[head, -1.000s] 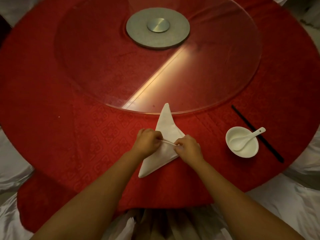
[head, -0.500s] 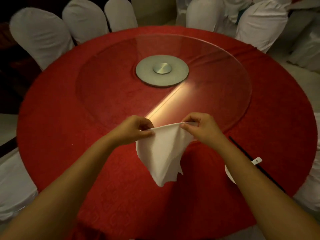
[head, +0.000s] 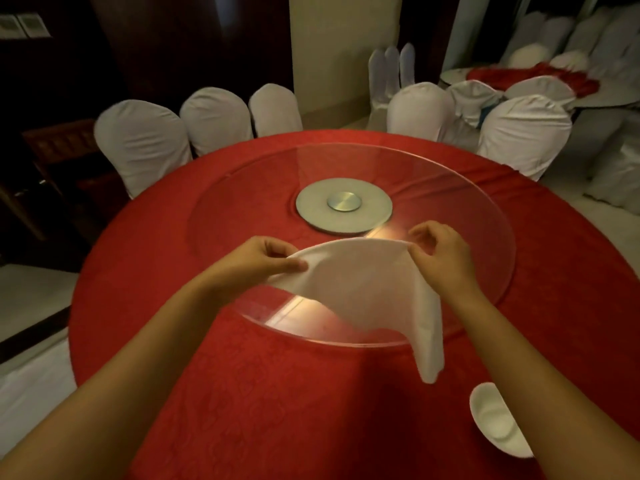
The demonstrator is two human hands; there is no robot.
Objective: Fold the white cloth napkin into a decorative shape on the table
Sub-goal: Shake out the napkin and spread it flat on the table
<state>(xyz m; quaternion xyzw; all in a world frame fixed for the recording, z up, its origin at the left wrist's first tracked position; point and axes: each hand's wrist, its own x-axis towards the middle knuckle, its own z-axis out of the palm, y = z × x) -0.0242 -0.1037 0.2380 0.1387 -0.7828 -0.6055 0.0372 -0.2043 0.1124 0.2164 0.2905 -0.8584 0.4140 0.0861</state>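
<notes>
We held the white napkin (head: 360,282) up in the air over the near edge of the glass turntable (head: 485,216), clear of the red tablecloth (head: 263,393) beneath it. Our left hand (head: 256,261) pinched the cloth's left corner between thumb and curled fingers, the thumb lying flat along the top of the fabric. Our right hand (head: 441,258) pinched the right end of the upper edge between thumb and forefinger, while the remaining fingers arched loosely above and touched nothing. Between the two hands the upper edge rose in a shallow arc, so the cloth was not pulled taut. Below it the napkin hung in a broad sheet whose lower edge swept down from the left hand toward the right, and a long narrow tail drooped under our right wrist, ending in a blunt tip just above the tablecloth and near a white bowl (head: 491,420). That bowl sat on the cloth at the near right, partly hidden behind our right forearm. At the middle of the turntable lay its round metal hub (head: 343,207). White-covered chairs (head: 142,140) stood around the far side of the table, and a second table with red cloth (head: 540,76) on it showed at the upper right.
</notes>
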